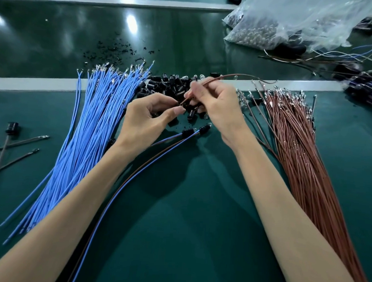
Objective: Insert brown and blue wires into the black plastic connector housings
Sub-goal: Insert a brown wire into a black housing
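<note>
Single head-worn wide-angle view, aimed forward and down at the green table (177, 235) at close range; the left hand (145, 118) and right hand (218, 108) sit just above frame centre.

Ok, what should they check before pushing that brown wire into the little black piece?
1. Only one brown wire is pinched by the right hand: ok.
2. The left hand pinches a black housing: ok, though fingers hide most of it.
3. Wire tip lined up with the housing's hole: cannot tell, the fingers cover it.
4. The blue wires lie beside the left hand, ready for afterwards: ok.
5. The pile of spare housings sits just behind the hands: ok.
</note>
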The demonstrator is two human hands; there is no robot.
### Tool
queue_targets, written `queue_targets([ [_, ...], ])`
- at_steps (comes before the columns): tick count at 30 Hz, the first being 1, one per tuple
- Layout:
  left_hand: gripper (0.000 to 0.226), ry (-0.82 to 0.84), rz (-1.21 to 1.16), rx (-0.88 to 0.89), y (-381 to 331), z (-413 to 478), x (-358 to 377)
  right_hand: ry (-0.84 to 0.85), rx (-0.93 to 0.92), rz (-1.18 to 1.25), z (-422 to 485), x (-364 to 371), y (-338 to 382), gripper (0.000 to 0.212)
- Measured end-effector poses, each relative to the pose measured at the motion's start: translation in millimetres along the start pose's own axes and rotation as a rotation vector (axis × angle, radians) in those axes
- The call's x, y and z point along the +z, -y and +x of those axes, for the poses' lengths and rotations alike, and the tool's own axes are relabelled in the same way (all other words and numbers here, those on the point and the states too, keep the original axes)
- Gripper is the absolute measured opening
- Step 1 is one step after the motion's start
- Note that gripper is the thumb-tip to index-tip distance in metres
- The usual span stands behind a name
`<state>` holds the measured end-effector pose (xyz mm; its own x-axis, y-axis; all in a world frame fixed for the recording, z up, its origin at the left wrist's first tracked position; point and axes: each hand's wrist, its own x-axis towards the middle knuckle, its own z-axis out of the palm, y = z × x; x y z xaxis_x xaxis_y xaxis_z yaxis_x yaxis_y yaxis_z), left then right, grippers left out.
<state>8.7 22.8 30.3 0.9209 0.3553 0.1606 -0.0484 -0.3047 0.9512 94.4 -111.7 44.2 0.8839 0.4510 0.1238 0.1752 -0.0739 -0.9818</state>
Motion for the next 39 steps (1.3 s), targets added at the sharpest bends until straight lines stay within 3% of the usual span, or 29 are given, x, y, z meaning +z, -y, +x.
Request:
queue_targets([
  [3, 0.011, 0.032, 0.008, 0.004, -2, 0, 2, 0.104, -0.008, -0.150, -2, 2, -3, 0.012],
  [5, 0.008, 0.048, -0.039, -0.028, -3, -1, 0, 0.086, 0.051, 0.018, -2, 1, 1, 0.009],
  [8, 0.004, 0.077, -0.077, -0.069, -6, 0, -3, -0.087, 0.169, 0.387, 2, -1, 7, 0.014],
  [10, 0.003, 0.102, -0.097, -0.068, -7, 0, -4, -0.099, 0.142, 0.289, 2, -4, 7, 0.016],
  [12, 0.002, 0.116, -0.123, -0.064, -9, -1, -3, 0.048, 0.092, 0.061, -1, -4, 6, 0.018],
  [14, 0.002, 0.128, -0.142, -0.072, -10, -1, -3, 0.154, 0.106, -0.005, -3, -6, 8, 0.015],
  [18, 0.005, 0.154, -0.166, -0.109, -11, -1, -3, -0.025, 0.198, 0.445, 3, -12, 16, 0.015],
  [20, 0.006, 0.165, -0.181, -0.115, -12, -2, -2, -0.036, 0.174, 0.350, 2, -12, 14, 0.018],
  [23, 0.007, 0.180, -0.203, -0.116, -14, -3, 0, 0.159, 0.178, 0.093, -3, -5, 10, 0.018],
  [25, 0.008, 0.153, -0.196, -0.135, -13, -3, 0, 0.143, 0.224, 0.239, -2, -4, 13, 0.019],
  [28, 0.008, 0.124, -0.182, -0.166, -12, -2, -1, -0.049, 0.303, 0.580, 2, -3, 15, 0.017],
  [30, 0.006, 0.142, -0.175, -0.169, -12, -3, 0, -0.064, 0.298, 0.429, 2, -2, 10, 0.015],
  [32, 0.004, 0.159, -0.179, -0.165, -12, -3, 1, 0.064, 0.274, 0.084, -2, -1, 7, 0.015],
  [34, 0.004, 0.166, -0.189, -0.169, -12, -4, 2, 0.133, 0.285, -0.022, -2, -2, 6, 0.014],
  [37, 0.004, 0.167, -0.177, -0.183, -10, -4, 1, -0.042, 0.384, 0.310, 2, -4, 10, 0.018],
  [39, 0.005, 0.174, -0.158, -0.187, -10, -4, 1, -0.148, 0.364, 0.389, 3, -4, 8, 0.017],
])
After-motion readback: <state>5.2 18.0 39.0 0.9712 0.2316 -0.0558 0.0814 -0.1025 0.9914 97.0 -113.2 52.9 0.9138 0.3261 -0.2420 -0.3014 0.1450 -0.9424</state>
